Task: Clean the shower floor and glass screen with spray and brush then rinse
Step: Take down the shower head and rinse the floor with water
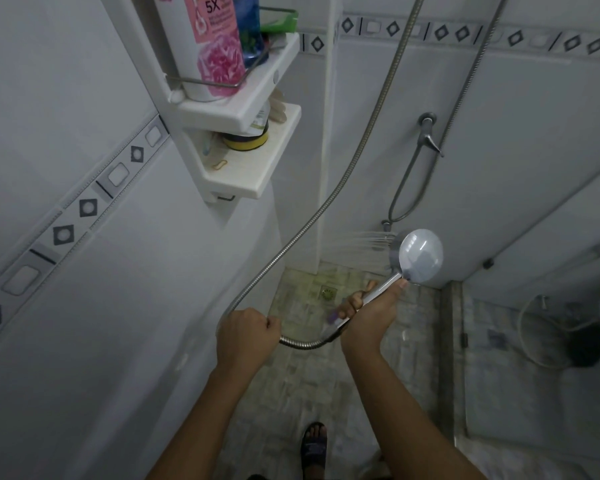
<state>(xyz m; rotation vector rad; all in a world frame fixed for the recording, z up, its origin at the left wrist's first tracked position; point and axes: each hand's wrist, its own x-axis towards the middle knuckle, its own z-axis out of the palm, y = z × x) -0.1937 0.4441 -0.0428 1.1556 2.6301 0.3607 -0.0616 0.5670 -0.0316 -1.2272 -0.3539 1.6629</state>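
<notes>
My right hand (368, 313) grips the chrome handle of the shower head (420, 256), whose round back faces me. Water sprays from it to the left, toward the far wall corner. My left hand (246, 332) grips the metal hose (309, 233) a short way behind the handle. The hose loops between the hands and rises up the wall. Below lies the tiled shower floor (309, 368) with a round drain (327, 293) near the corner. The glass screen (541, 216) stands at the right.
Two white wall shelves (257, 109) at upper left hold bottles, including a pink-labelled bottle (208, 46). A tap (430, 138) is on the far wall. My sandalled foot (314, 445) stands on the floor. A stone kerb (447, 358) edges the shower at right.
</notes>
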